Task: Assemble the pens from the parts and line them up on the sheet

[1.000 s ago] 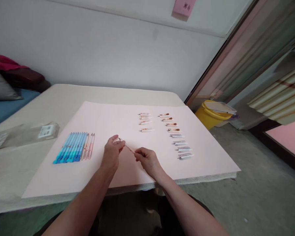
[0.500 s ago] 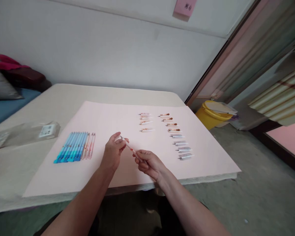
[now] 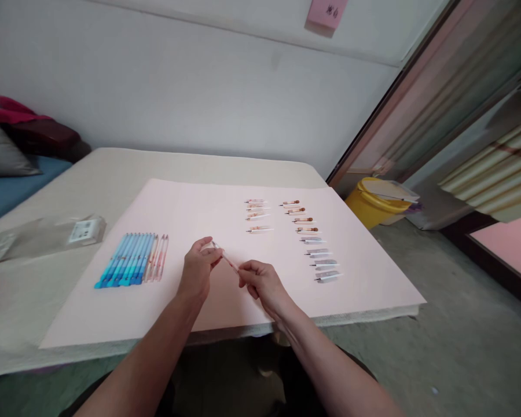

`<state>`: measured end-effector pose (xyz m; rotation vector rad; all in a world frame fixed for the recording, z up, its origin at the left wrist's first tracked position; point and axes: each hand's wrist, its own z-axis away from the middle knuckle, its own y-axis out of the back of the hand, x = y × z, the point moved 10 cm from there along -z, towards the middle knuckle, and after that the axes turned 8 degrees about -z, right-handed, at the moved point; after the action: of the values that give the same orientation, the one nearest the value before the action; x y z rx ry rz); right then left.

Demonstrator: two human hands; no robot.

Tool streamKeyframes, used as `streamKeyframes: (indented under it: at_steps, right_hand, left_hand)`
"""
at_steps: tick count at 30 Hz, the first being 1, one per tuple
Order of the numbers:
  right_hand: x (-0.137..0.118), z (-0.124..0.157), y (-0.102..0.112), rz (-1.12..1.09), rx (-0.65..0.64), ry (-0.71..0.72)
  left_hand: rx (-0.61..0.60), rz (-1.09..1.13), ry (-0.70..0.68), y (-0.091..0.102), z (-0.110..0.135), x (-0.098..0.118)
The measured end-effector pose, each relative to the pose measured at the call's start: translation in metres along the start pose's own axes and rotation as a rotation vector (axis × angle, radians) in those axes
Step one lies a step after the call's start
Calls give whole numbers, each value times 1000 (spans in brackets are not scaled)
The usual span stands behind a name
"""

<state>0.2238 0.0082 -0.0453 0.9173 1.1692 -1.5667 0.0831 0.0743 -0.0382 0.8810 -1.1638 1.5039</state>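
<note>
Both my hands hold one thin pink pen (image 3: 228, 260) just above the pink sheet (image 3: 186, 214). My left hand (image 3: 197, 272) pinches its far end, fingers closed. My right hand (image 3: 260, 281) pinches the near end, fingers closed too. A row of blue pens with a few pink ones (image 3: 132, 259) lies to the left of my left hand. Two columns of small pen caps and parts (image 3: 304, 237) lie beyond my right hand.
A clear plastic bag with a white label (image 3: 47, 234) lies on the beige table cover (image 3: 113, 168) at the left. A yellow bucket (image 3: 371, 202) stands on the floor at the right. Cushions (image 3: 21, 133) lie far left.
My right hand dipped and turned slightly, then came back up along the pen. The left hand has hardly moved.
</note>
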Motion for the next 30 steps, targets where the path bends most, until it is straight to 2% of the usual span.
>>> streamKeyframes:
  at_steps: [4, 8, 17, 22, 27, 30]
  right_hand:
    - [9, 0, -3, -161, -27, -70]
    - [14, 0, -6, -223, -47, -120]
    - [4, -3, 5, 7, 68, 40]
    - [8, -2, -3, 42, -17, 14]
    - [6, -1, 0, 51, -1, 12]
    - [6, -2, 5, 58, 33, 5]
  left_hand:
    - [-7, 8, -12, -1, 0, 2]
    - [-19, 6, -21, -2, 0, 3]
    - [-14, -126, 42, -2, 1, -13]
    - [-79, -180, 55, -11, 6, -17]
    - [-39, -278, 19, 1, -4, -10]
    - [-10, -459, -69, 15, -19, 3]
